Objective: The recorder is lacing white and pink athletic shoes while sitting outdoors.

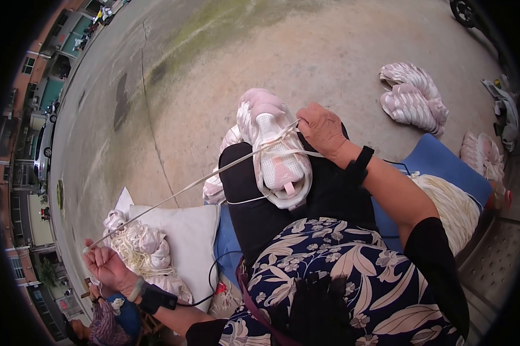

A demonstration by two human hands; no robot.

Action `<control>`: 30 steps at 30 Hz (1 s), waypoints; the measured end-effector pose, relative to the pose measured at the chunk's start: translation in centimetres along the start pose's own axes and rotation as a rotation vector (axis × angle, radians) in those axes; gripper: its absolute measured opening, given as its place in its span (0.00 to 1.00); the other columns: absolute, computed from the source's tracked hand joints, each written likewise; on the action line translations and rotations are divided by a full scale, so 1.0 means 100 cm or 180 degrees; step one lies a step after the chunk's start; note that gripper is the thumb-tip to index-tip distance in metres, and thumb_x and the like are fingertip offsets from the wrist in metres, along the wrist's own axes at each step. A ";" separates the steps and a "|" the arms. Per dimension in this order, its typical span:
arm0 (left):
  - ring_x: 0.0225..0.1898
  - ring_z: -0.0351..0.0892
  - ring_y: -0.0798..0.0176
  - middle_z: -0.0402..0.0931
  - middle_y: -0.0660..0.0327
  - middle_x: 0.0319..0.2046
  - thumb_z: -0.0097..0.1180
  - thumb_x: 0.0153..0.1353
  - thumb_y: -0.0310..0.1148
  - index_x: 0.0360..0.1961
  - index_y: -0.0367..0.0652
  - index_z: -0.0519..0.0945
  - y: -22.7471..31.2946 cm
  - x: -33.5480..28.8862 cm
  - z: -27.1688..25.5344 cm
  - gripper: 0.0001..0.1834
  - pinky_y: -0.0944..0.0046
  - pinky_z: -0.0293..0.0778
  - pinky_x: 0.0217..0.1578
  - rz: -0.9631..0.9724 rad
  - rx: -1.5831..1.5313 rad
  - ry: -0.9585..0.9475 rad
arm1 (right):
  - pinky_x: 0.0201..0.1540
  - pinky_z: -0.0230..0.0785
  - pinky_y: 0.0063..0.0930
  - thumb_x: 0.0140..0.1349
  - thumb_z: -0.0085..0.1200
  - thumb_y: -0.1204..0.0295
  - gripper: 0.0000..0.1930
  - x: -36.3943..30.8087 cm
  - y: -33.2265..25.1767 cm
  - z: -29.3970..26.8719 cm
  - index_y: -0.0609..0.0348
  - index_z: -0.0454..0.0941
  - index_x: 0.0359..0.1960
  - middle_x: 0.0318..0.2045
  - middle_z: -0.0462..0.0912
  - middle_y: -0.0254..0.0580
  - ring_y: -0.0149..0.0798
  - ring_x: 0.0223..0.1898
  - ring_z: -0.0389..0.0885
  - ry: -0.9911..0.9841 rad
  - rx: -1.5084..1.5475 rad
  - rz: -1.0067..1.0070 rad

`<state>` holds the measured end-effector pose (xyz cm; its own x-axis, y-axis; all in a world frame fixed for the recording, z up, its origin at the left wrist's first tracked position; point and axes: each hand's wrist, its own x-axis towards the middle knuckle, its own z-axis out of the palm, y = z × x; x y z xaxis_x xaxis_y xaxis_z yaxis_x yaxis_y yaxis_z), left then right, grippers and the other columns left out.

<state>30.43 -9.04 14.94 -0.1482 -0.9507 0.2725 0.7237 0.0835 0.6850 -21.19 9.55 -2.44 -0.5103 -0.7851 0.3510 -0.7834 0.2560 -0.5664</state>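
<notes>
One pale lace (182, 191) runs taut from the pinching left fingers (96, 258) to the right fingers (310, 117), closed on it just beside the pink-and-white shoe (280, 168), which rests on the thighs (241, 176) just left of them, seemingly to stay steady against the pull.

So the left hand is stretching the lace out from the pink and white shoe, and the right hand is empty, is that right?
Not quite: the right hand isn't empty. The head view shows it gripping the lace too, close to the shoe.
</notes>
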 end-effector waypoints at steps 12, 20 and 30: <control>0.10 0.54 0.74 0.71 0.58 0.21 0.45 0.69 0.37 0.27 0.40 0.70 -0.013 -0.033 -0.029 0.14 0.74 0.55 0.15 -0.0137 0.0823 0.1016 | 0.37 0.68 0.29 0.59 0.50 0.66 0.09 0.019 -0.012 -0.023 0.55 0.79 0.25 0.22 0.78 0.31 0.29 0.32 0.77 -0.0647 0.4220 0.2442; 0.06 0.48 0.72 0.64 0.62 0.14 0.47 0.68 0.39 0.25 0.46 0.69 0.015 -0.077 -0.052 0.14 0.74 0.49 0.07 -0.0055 0.1174 0.2209 | 0.38 0.66 0.23 0.59 0.54 0.66 0.10 0.014 -0.005 -0.022 0.57 0.77 0.24 0.24 0.77 0.33 0.28 0.34 0.76 -0.1756 0.4660 0.1997; 0.09 0.51 0.73 0.58 0.69 0.12 0.42 0.68 0.40 0.21 0.49 0.63 0.163 -0.134 -0.144 0.17 0.74 0.53 0.10 0.0318 0.2167 0.3129 | 0.40 0.66 0.18 0.62 0.52 0.69 0.10 0.000 -0.013 -0.017 0.62 0.79 0.39 0.33 0.77 0.32 0.24 0.36 0.72 -0.1620 0.3692 0.1747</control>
<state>53.93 0.71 12.70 0.6808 -0.7276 -0.0847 0.1540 0.0291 0.9876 -20.83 10.18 -0.44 -0.2733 -0.9192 -0.2834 0.3433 0.1820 -0.9214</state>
